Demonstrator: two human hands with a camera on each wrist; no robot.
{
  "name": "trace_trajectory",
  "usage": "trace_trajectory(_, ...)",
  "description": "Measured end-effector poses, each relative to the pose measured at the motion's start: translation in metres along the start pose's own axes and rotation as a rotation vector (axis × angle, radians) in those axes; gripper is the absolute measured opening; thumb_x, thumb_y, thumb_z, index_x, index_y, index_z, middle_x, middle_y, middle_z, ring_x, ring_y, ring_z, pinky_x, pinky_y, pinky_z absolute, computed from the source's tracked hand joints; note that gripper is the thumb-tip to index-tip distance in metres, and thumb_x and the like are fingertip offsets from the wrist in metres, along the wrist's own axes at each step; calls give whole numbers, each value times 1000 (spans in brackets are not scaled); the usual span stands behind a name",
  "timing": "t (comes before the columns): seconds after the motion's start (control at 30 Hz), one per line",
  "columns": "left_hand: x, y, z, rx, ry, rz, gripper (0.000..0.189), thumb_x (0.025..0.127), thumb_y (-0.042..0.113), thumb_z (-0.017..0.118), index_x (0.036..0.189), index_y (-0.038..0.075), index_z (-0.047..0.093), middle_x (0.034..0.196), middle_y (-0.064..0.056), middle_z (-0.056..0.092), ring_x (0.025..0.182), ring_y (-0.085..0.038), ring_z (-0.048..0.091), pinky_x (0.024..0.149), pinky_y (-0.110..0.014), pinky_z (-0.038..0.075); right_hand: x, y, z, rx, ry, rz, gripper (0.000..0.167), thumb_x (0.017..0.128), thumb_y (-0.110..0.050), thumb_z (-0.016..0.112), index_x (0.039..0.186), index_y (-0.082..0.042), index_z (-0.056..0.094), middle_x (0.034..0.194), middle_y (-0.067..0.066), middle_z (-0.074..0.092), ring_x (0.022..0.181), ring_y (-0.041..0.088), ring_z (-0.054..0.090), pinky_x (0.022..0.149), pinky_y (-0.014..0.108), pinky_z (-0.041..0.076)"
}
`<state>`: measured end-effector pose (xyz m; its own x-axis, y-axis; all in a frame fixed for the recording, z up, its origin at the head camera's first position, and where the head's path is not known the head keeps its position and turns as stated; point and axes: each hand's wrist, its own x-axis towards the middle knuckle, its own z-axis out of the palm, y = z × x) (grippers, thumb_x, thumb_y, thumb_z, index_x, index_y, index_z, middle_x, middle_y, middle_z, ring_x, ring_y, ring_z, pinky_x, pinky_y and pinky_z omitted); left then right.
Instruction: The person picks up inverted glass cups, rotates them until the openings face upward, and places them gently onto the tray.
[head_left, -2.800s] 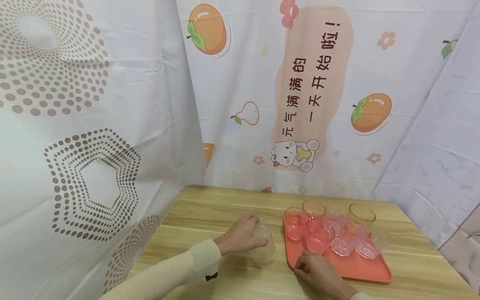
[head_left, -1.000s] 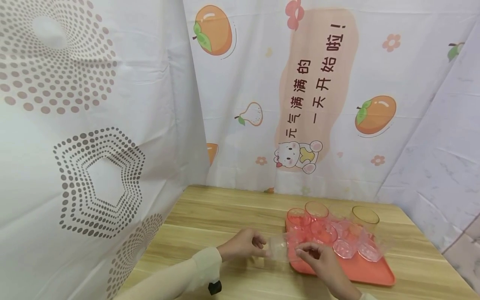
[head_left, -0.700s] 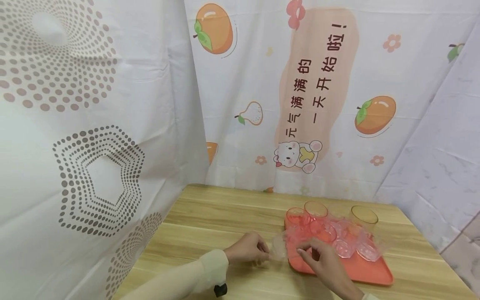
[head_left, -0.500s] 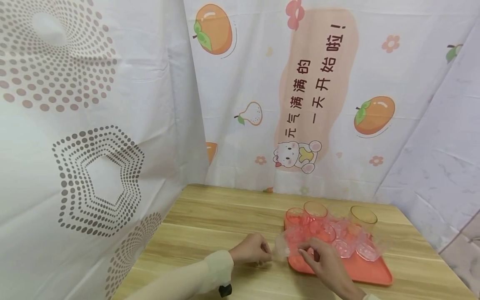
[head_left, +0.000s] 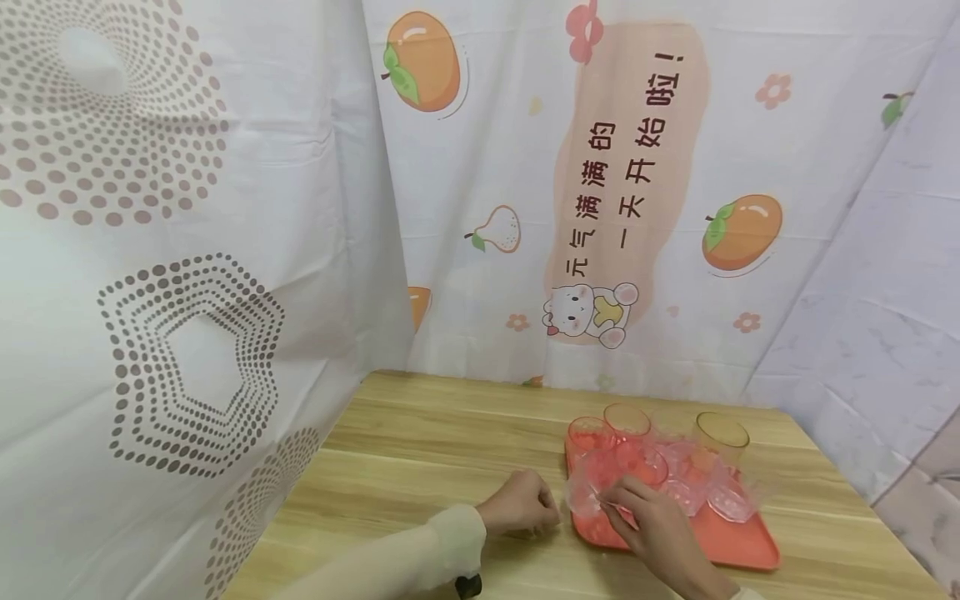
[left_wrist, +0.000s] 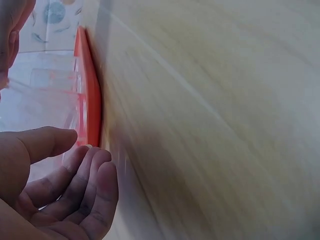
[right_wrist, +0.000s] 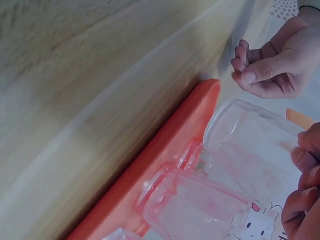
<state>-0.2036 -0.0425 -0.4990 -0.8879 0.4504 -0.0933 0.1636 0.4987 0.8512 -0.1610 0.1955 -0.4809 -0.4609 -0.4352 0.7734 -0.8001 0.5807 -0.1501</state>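
Observation:
A clear plastic cup is at the front left part of the red tray. My right hand pinches it near its rim. In the right wrist view this clear cup lies tilted, its base toward the tray and my fingertips at its far end. My left hand is just left of the tray, low over the table. Its fingers are loosely curled, with nothing between them and the thumb. A pink cup stands on the tray beside the clear one.
Several pink and clear cups crowd the tray, among them a red-rimmed cup at the back left. A cup with an amber rim stands at the back right. The wooden table ends at printed curtains behind and on the left.
The clear cup has moved right from the table onto the tray's area. My left hand, which gripped it earlier, has let go; my right hand has come up from the tray edge to hold it.

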Motion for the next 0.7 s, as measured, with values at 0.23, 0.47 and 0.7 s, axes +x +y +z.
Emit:
trace_trajectory(0.23,5,-2,13,7,-18,10,18,86,2,79,69,7,75,60,-2,67,49,-13,58,43,-23,46,1,0,-3,-58,-54,-57,44,108,-46,42,90,-20,73,89,-14,59,64,-7,51,50,10,39)
trace_trajectory(0.47,10,0,19,52,-25,8,24,87,6,81,64,8,73,54,-1,64,45,-10,54,41,-20,41,-2,-1,-6,-99,-102,-75,47,109,-46,38,89,-20,72,88,-15,53,60,-8,41,47,9,32)
trace_trajectory(0.7,11,6,24,83,-13,-11,28,88,7,81,62,7,71,53,-1,63,44,-10,52,41,-20,39,-5,0,-8,-115,-136,-83,47,109,-46,37,91,-19,72,90,-14,56,62,-7,44,48,10,35)
